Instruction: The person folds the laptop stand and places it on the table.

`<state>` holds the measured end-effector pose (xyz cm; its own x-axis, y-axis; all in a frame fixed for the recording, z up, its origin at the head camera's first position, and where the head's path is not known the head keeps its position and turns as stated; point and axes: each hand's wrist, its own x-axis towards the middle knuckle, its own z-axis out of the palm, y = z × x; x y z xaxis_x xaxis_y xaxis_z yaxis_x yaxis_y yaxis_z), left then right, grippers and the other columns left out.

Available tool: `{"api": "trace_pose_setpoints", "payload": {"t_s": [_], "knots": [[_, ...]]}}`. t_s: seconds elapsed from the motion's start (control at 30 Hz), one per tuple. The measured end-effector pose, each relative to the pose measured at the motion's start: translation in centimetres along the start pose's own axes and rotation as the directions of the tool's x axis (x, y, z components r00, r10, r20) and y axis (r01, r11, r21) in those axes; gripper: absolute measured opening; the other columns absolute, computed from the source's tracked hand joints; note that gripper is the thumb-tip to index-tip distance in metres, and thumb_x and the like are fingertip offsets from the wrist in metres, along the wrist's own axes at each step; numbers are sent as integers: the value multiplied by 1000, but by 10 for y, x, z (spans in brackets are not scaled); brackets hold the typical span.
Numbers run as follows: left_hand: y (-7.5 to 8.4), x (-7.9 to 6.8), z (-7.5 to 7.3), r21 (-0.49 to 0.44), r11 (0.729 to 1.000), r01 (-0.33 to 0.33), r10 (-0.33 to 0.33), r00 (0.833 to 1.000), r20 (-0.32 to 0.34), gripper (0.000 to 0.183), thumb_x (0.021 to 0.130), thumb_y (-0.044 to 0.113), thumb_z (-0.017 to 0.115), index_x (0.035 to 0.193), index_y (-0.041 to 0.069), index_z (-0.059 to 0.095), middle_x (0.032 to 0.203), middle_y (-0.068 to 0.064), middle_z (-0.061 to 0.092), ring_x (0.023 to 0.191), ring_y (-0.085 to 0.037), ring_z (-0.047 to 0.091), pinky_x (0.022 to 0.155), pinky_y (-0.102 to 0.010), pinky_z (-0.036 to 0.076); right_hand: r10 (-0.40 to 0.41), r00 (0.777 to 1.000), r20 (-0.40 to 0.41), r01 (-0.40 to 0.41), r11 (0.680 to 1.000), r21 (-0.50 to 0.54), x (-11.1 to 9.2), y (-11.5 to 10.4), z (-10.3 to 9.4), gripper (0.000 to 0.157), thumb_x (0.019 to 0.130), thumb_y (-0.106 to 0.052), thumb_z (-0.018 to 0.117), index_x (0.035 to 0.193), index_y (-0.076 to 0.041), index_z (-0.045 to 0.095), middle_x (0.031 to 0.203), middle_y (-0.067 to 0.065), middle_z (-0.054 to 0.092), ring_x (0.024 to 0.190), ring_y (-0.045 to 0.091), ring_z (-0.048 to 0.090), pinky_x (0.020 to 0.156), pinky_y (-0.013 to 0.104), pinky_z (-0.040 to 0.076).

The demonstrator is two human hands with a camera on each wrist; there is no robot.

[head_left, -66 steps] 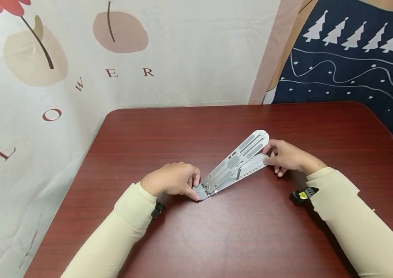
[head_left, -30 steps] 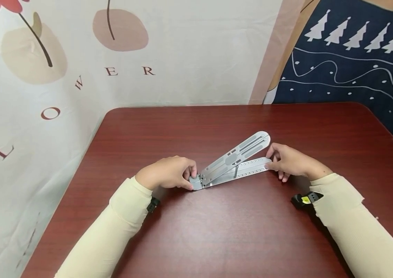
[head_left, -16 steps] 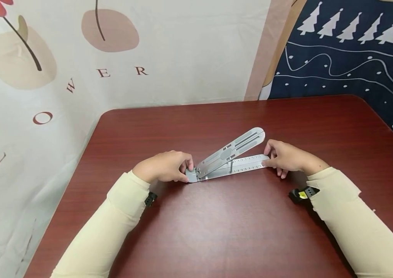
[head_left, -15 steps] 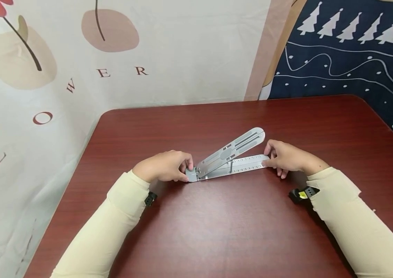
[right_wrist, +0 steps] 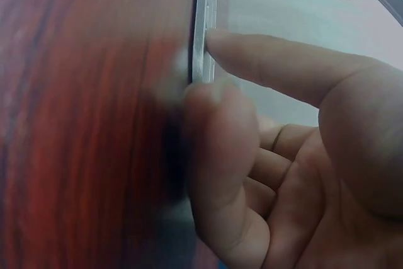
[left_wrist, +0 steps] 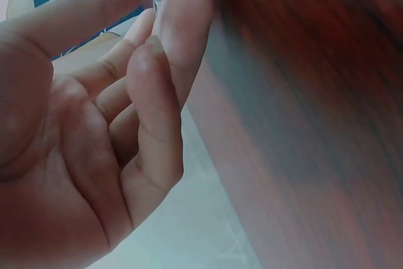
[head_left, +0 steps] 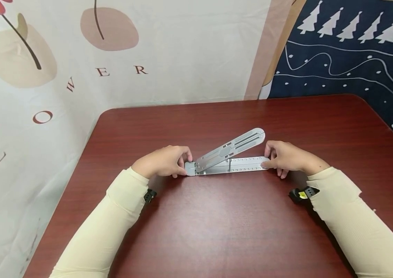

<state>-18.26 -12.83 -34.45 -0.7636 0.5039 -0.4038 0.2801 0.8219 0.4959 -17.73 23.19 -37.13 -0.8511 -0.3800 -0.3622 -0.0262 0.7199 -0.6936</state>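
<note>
A silver-grey folding laptop stand [head_left: 248, 164] lies across the middle of the table, its slotted upper plate [head_left: 231, 150] raised at a slant from the hinge at the left. A thin strut shows between the plate and the notched base. My left hand [head_left: 163, 161] pinches the short hinge end between thumb and fingers. At the base's right end, my right hand [head_left: 291, 156] grips the edge with thumb and index finger. In the right wrist view, the base's thin metal edge [right_wrist: 199, 48] runs between thumb and fingertip. The left wrist view mostly shows the palm [left_wrist: 82, 137].
The dark red wooden table [head_left: 196, 227] has rounded far corners. Behind it hangs a pale cloth [head_left: 196, 50] with printed letters and shapes. A navy cloth [head_left: 349, 69] with white trees hangs at the right. Small black devices [head_left: 298, 195] sit at both wrists.
The stand has turned, its left end swinging away from me with my left hand, so the base lies nearly straight across. The upper plate slants lower. My right hand keeps its grip.
</note>
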Motion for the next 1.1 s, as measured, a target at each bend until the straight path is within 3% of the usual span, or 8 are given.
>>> {"api": "trace_pose_setpoints", "payload": {"t_s": [0.27, 0.6, 0.83, 1.1], "knots": [[-2, 5, -2, 13, 999, 31, -30, 998, -60, 27, 79, 9, 68, 102, 14, 53, 75, 1, 63, 59, -16, 64, 78, -31, 44, -15, 1000, -1, 15, 998, -68, 1, -1, 1, 30, 79, -20, 70, 92, -4, 48, 66, 9, 56, 44, 19, 55, 44, 36, 50], [-7, 14, -3, -75, 997, 28, -37, 991, -128, 25, 78, 3, 65, 99, 9, 53, 76, -3, 65, 59, -18, 64, 64, -27, 47, -57, 998, -1, 56, 985, -164, -4, -8, 3, 25, 77, -20, 73, 85, -7, 53, 63, 6, 59, 44, 16, 54, 43, 31, 49], [-10, 20, -2, -152, 988, 39, -63, 986, -154, 24, 79, 0, 62, 100, 7, 53, 78, -6, 64, 58, -19, 64, 53, -26, 50, -93, 995, 20, 95, 985, -145, -4, -10, 7, 14, 79, -14, 70, 78, -10, 57, 61, 6, 57, 46, 16, 56, 46, 30, 50], [-10, 28, -1, -223, 973, 54, -93, 981, -169, 26, 80, -2, 60, 104, 8, 52, 80, -8, 61, 58, -20, 63, 50, -27, 51, -101, 991, 92, 109, 990, -87, -6, -12, 8, 10, 81, -9, 67, 84, -7, 58, 62, 8, 57, 44, 18, 57, 46, 34, 51]]}}
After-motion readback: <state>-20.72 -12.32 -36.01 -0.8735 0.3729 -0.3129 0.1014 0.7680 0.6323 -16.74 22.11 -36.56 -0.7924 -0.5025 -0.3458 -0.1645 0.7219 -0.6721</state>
